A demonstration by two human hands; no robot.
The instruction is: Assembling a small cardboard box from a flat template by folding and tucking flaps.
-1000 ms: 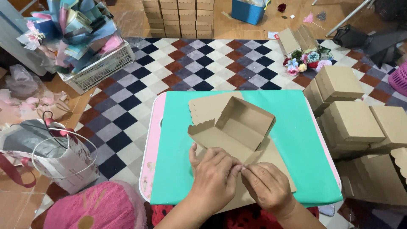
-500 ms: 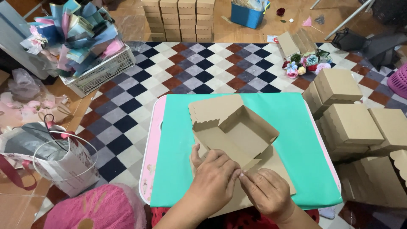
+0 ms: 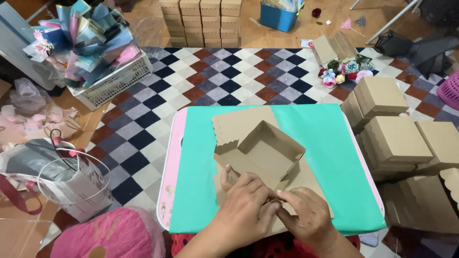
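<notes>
Kraft box, half-folded, sits mid teal mat, flat flaps toward 6 o'clock. Left hand & right hand pinch the near flap, fingers curled shut on it. Risk: uneven press could crease the flap crooked or tear it.

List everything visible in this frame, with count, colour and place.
cardboard box: 1, brown, half-folded, on the table
table: 1, teal top, pink edge, centre
finished boxes: several, brown, right of the table
stacked boxes: many, brown, top centre
white basket: 1, full of coloured paper, upper left
blue bin: 1, top
artificial flowers: small bunch, mixed colours, upper right
gift bag: 1, white, lower left
left hand: on the box's near flap
right hand: on the same flap
</notes>
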